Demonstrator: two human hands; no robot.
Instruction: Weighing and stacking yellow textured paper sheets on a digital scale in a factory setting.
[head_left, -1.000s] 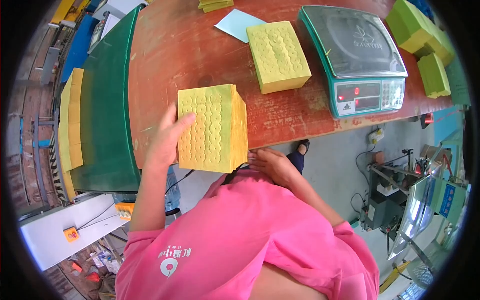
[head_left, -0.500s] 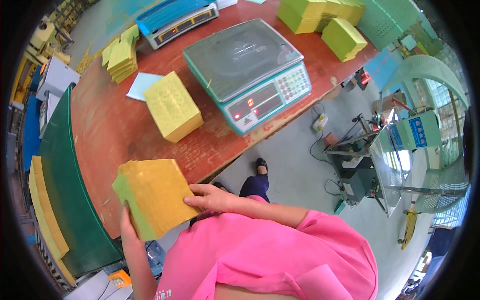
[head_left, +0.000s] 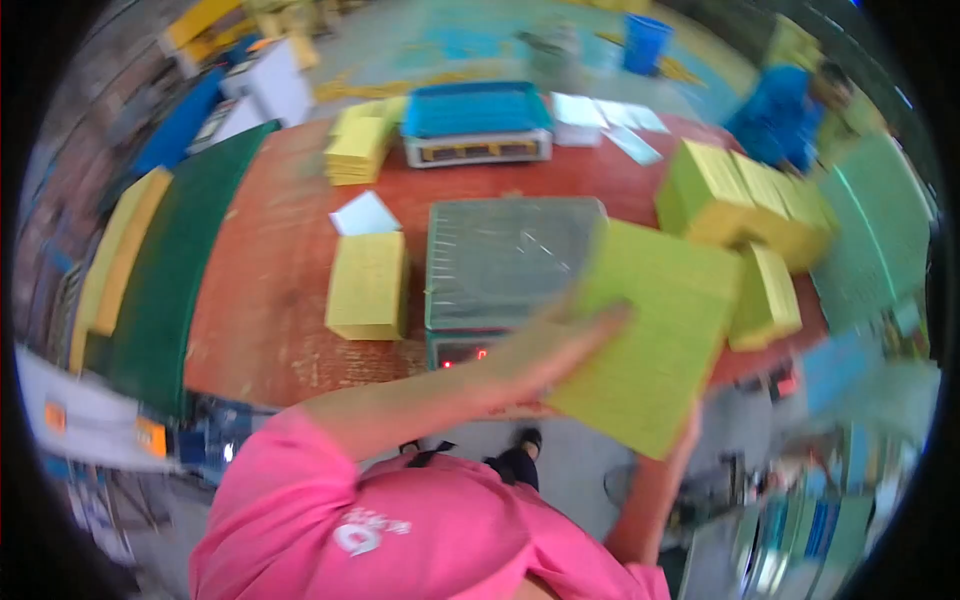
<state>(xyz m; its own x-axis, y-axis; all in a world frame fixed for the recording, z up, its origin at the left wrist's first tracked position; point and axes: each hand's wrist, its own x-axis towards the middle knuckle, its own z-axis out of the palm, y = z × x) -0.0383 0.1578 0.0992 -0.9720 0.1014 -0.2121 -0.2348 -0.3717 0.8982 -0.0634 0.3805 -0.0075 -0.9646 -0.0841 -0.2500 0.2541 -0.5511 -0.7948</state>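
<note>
The held block has swung from left of the green scale to its near-right corner, bringing it nearer the stacks right of the scale. Left hand grips it; right hand's fingers, hidden, cannot be read.

Head view, one: left fisheye of a worn pair, facing down and forward; pink shirt close below, red table mid-range, floor farther off.

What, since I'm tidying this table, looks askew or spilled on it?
A white paper sheet behind the front-left yellow paper block and a pale-blue paper sheet lie askew on the red wooden table, out of line with its edges. No spill shows.
</note>
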